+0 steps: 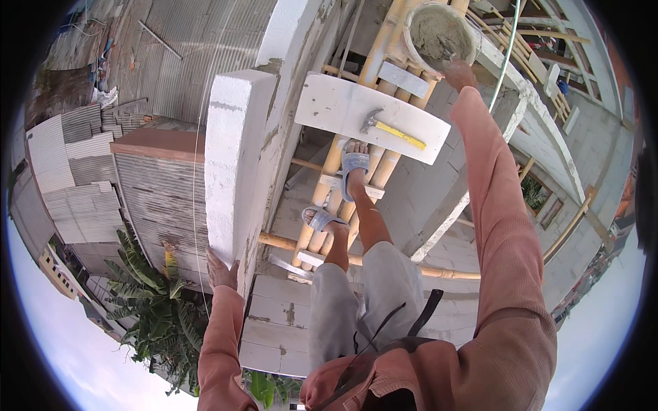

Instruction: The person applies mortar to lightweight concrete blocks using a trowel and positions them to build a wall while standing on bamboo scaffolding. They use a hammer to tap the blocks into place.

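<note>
One white block (229,157) is running along the outer wall (291,55), the left hand (223,272) touching its near end with thumb and fingers apart, though whether it is gripping or merely resting I cannot tell. One mortar bucket (411,41) is sitting at the far end of the bamboo poles (388,164), the right hand (458,72) reaching over its rim and clenching a partly hidden trowel (447,51). One pale board (329,103) is spanning the poles, overhanging both sides and carrying a hammer (401,135), while sandalled feet (355,163) are occupying the narrow footing behind its near edge.
</note>
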The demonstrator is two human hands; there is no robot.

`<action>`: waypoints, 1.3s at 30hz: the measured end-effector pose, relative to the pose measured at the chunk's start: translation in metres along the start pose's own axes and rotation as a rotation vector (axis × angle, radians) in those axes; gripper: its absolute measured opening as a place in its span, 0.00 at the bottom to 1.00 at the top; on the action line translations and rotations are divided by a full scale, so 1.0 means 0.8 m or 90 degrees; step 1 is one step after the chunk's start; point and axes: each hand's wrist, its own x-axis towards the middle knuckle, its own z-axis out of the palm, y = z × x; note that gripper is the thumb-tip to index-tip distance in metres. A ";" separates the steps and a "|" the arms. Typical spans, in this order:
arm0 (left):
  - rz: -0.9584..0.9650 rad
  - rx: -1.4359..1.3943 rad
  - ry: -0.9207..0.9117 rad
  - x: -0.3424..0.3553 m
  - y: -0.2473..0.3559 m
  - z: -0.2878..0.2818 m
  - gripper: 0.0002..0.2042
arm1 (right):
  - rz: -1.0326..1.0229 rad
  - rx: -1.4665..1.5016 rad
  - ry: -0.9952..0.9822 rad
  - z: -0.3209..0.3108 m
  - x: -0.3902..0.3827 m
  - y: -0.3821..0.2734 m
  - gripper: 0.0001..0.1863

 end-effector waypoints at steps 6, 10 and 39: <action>0.035 -0.054 0.039 -0.001 -0.008 0.019 0.53 | -0.155 -0.035 0.479 0.000 -0.154 -0.030 0.29; 0.058 -0.056 0.056 -0.008 -0.012 0.020 0.52 | -0.295 0.145 0.175 0.061 -0.335 -0.060 0.29; 0.003 -0.289 0.315 -0.050 0.073 0.073 0.46 | -0.477 -0.242 -0.244 0.111 -0.688 -0.121 0.36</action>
